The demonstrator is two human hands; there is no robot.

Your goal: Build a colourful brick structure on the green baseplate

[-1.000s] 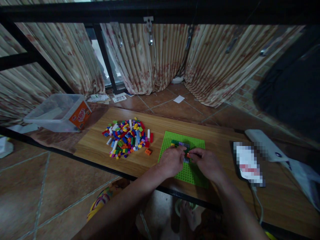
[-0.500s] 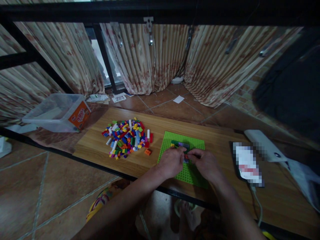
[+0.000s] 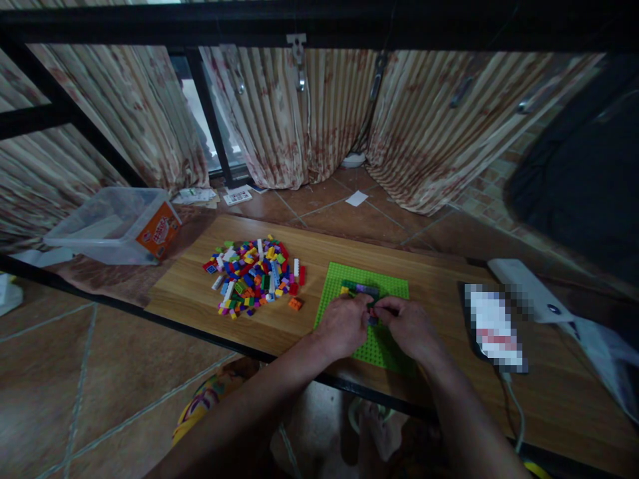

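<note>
Little has shifted since the earlier frames: both hands have stayed over the green baseplate, drawing slightly closer together, and the orange piece seen between the fingertips a second ago is now almost hidden. Beneath both grips lies the wooden worktop, running far to either side of them. Under the hands themselves sits the green baseplate, flat on the worktop, with a small cluster of dark, purple and grey bricks pressed onto it just beyond the fingertips. Left hand rests on the plate with its grip curled narrow, fingertips meeting the right hand's at the near edge of that cluster; whether it pinches a piece cannot be told. Right hand is likewise curled narrow, thumb and forefinger closed toward the same spot, and what they hold is hidden. Well to the left of the left grip lies a pile of loose coloured bricks, with a single orange brick apart from it, nearer the plate. Farther left and beyond stands a clear plastic tub with an orange label. To the right of the right grip lies a blurred-out phone.
</note>
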